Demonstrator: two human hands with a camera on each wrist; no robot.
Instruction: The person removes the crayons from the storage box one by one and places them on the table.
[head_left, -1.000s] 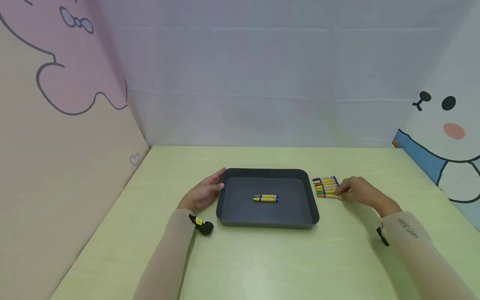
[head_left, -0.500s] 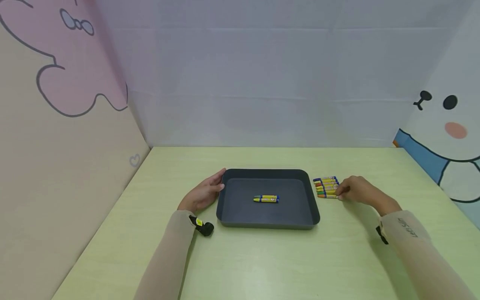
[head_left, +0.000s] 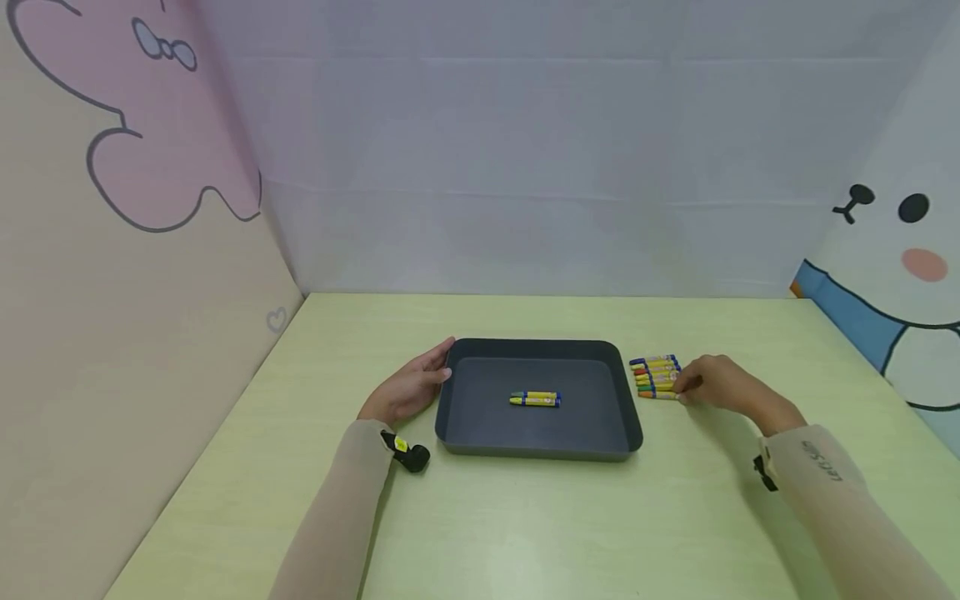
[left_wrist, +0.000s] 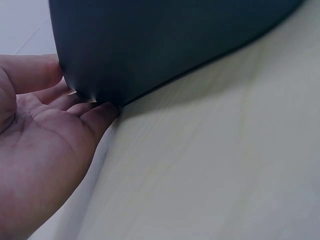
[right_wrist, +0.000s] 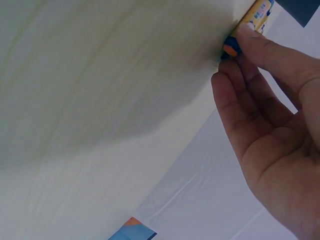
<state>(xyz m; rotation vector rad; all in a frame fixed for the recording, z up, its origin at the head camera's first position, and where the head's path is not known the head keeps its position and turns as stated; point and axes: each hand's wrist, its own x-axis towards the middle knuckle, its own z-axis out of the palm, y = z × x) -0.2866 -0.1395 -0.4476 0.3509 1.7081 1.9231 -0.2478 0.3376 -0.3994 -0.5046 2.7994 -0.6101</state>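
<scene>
A dark grey rectangular tray (head_left: 540, 437) stands on the table with two crayons (head_left: 536, 399), yellow-wrapped, side by side in it. My left hand (head_left: 408, 385) holds the tray's left edge near the far corner, thumb at the rim; the left wrist view shows the fingers against the tray's side (left_wrist: 165, 40). Right of the tray lies a row of several yellow-wrapped crayons (head_left: 655, 367). My right hand (head_left: 716, 382) pinches the blunt end of the nearest one, an orange crayon (head_left: 654, 395). In the right wrist view, thumb and fingers meet on that crayon (right_wrist: 256, 17).
The pale wooden table (head_left: 525, 525) runs back to a plain whitish wall sheet (head_left: 480, 183). Cartoon-printed panels flank it left and right. A strap with a small black camera (head_left: 414, 457) sits at my left wrist.
Both hands keep their places at the tray and the crayon row. The whole scene shifts slightly right in the head view.
</scene>
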